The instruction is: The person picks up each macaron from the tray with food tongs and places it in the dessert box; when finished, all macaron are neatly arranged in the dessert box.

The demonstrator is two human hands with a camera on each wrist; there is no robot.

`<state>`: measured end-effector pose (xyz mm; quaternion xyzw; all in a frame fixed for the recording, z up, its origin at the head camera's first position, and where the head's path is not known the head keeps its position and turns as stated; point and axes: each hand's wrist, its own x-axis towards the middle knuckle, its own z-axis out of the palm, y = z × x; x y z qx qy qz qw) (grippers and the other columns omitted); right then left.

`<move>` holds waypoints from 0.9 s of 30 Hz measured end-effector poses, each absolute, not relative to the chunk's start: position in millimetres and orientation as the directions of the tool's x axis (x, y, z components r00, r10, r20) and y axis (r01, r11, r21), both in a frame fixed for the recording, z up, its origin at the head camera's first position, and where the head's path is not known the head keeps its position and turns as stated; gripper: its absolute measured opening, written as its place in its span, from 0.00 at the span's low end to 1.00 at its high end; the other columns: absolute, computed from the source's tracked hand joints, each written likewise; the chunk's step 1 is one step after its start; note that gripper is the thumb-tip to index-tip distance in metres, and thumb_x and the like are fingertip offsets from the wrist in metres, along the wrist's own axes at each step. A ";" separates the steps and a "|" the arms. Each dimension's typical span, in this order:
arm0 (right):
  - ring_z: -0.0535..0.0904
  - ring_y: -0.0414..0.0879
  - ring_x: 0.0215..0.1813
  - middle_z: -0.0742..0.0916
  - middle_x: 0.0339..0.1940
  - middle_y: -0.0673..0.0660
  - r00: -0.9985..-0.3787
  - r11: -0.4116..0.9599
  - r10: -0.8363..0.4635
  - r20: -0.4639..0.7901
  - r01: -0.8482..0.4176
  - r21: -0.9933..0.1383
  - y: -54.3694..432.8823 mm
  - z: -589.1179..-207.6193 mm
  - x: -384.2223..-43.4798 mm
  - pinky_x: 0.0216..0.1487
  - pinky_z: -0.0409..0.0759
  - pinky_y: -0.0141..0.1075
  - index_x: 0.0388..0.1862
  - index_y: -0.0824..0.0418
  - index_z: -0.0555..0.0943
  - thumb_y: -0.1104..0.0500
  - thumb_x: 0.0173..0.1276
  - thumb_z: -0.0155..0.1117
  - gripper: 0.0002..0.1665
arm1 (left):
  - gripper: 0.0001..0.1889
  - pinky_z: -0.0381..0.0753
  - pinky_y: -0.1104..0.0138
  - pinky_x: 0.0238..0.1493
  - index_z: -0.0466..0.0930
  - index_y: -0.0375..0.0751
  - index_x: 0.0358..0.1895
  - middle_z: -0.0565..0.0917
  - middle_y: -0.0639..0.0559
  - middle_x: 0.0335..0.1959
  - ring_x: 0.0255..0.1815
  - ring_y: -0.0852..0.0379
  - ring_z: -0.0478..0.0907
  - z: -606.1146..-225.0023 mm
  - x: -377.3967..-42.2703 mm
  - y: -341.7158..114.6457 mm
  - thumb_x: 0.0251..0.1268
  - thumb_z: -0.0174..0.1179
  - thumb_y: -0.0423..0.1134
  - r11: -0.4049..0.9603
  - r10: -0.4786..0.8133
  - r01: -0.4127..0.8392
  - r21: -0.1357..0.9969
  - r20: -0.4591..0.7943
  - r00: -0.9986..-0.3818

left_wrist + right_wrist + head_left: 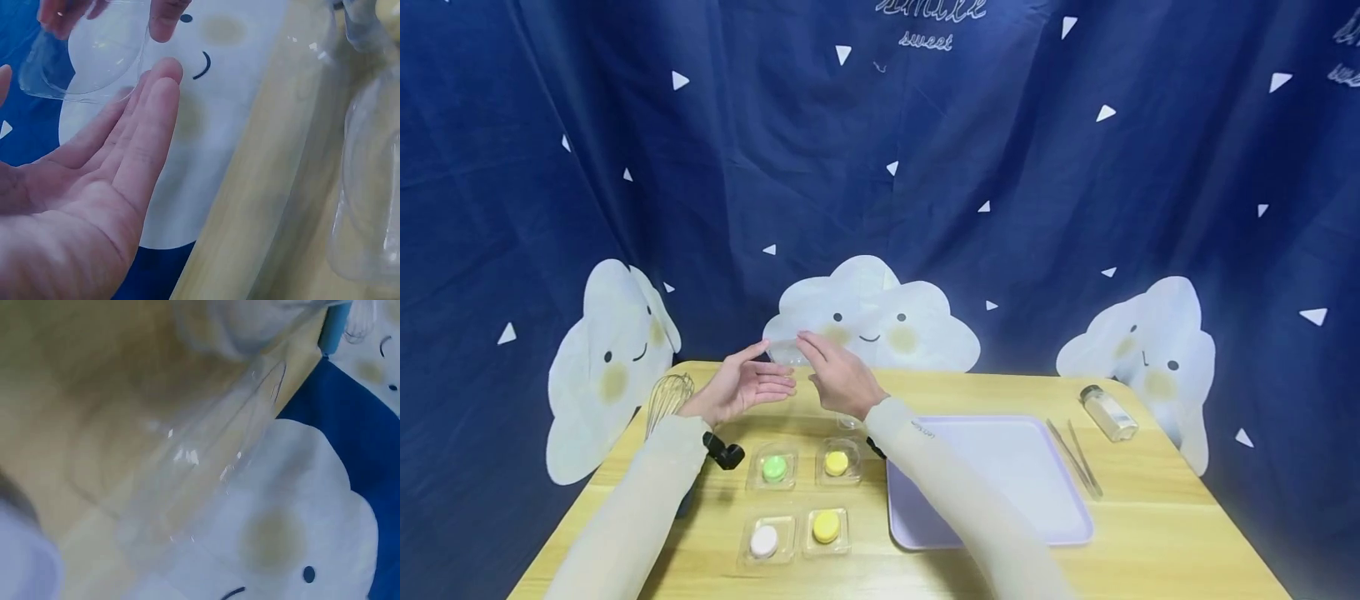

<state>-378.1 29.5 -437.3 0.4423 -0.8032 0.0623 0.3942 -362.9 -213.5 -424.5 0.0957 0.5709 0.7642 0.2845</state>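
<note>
Both hands are raised over the far left part of the table, with a thin clear plastic lid (94,59) between them. My right hand (842,379) holds this lid between its thumb and fingers, as the left wrist view shows. My left hand (745,390) has its palm turned up and inward; its straight fingers reach to the lid's lower edge. Nearer me stand clear plastic boxes, each with one macaron: green (774,468), yellow (836,463), another yellow (826,526) and pale pink (764,542). Blurred clear plastic (194,462) fills the middle of the right wrist view.
A lavender tray (1000,483) lies under my right forearm. Right of it are metal tweezers (1078,462) and a clear shaker (1108,412) with a dark cap. A wire whisk (668,398) stands behind my left wrist. The wooden table meets a blue curtain at the back.
</note>
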 end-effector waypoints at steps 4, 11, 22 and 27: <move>0.75 0.51 0.73 0.78 0.71 0.62 -0.123 0.534 -0.695 0.708 -0.748 0.394 30.6 -435.2 -377.4 0.80 0.66 0.35 0.72 0.68 0.68 0.69 0.64 0.58 0.35 | 0.33 0.84 0.60 0.63 0.68 0.22 0.64 0.88 0.41 0.51 0.59 0.44 0.84 -421.1 -361.6 -212.2 0.82 0.38 0.55 -0.199 0.555 -0.325 0.924 -0.167 -0.815; 0.74 0.53 0.74 0.78 0.70 0.64 -0.029 0.487 -0.712 0.701 -0.740 0.464 31.6 -438.6 -379.8 0.80 0.65 0.37 0.71 0.69 0.67 0.74 0.61 0.48 0.36 | 0.37 0.82 0.60 0.66 0.58 0.16 0.71 0.87 0.41 0.54 0.60 0.46 0.84 -423.0 -358.8 -214.2 0.83 0.35 0.54 -0.186 0.611 -0.325 0.927 -0.150 -0.777; 0.72 0.53 0.76 0.78 0.70 0.62 -0.018 0.479 -0.736 0.677 -0.721 0.501 33.9 -445.7 -378.5 0.83 0.61 0.38 0.70 0.67 0.68 0.73 0.63 0.51 0.34 | 0.33 0.79 0.57 0.68 0.67 0.20 0.68 0.86 0.40 0.57 0.64 0.44 0.82 -430.2 -352.5 -215.7 0.83 0.39 0.52 -0.163 0.631 -0.335 0.928 -0.163 -0.759; 0.72 0.52 0.76 0.78 0.71 0.62 -0.049 0.507 -0.725 0.687 -0.713 0.484 32.8 -447.3 -379.3 0.82 0.63 0.38 0.71 0.66 0.67 0.72 0.66 0.44 0.32 | 0.33 0.80 0.58 0.68 0.64 0.19 0.69 0.86 0.41 0.56 0.63 0.44 0.82 -429.0 -351.3 -213.5 0.84 0.39 0.50 -0.173 0.621 -0.314 0.933 -0.144 -0.771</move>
